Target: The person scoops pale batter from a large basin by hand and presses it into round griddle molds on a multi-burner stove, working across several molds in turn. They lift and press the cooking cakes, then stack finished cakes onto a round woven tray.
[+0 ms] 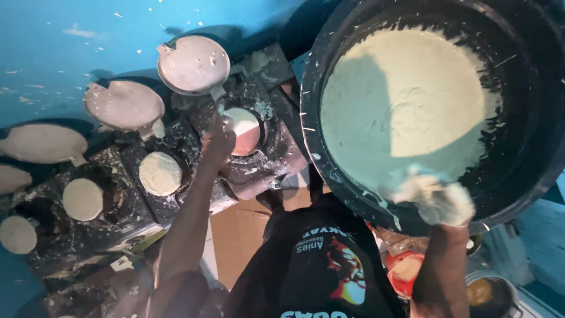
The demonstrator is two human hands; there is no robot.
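Observation:
My left hand [218, 139] reaches out to a small round pan [243, 131] holding a pale batter disc on a black, batter-spattered stove [268, 154]; the fingers sit closed at the pan's left rim, near the stem of its raised lid [194, 65]. My right hand [438, 199], coated in white batter, is at the near rim of a big black tub [524, 171] of pale batter [406, 100], closed on a clump of batter.
Several more small pans with batter discs [160, 173] [83, 199] [17, 234] line the stove row to the left, their round lids [125, 105] [41, 143] raised against a blue wall [59, 41]. A red container [405, 274] and a metal pot [488, 294] sit lower right.

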